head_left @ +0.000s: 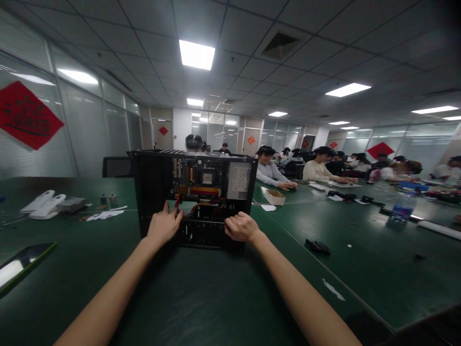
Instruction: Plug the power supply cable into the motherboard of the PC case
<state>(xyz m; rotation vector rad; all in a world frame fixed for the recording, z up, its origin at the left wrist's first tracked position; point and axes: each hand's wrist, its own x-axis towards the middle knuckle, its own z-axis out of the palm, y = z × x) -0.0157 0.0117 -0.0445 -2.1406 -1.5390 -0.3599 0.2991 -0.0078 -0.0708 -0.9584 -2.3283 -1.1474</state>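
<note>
A black computer case (154, 182) stands upright on the table with its side open toward me. Inside it are a motherboard (190, 175) with a square processor area, and red and multicoloured wires (196, 207) below the board. My left hand (163, 226) is at the lower left of the opening, fingers stretched apart and touching near the red wires; its fingertips are partly hidden. My right hand (242, 227) is closed, with curled fingers gripping the crossbar of the case at the lower right.
The green table (295, 288) extends on both sides. At left lie a green-edged tablet-like device (25, 262), white objects (45, 204) and a grey block (71, 205). At right are a small box (274, 197), a black item (317, 246) and a water bottle (403, 206). Several people sit beyond.
</note>
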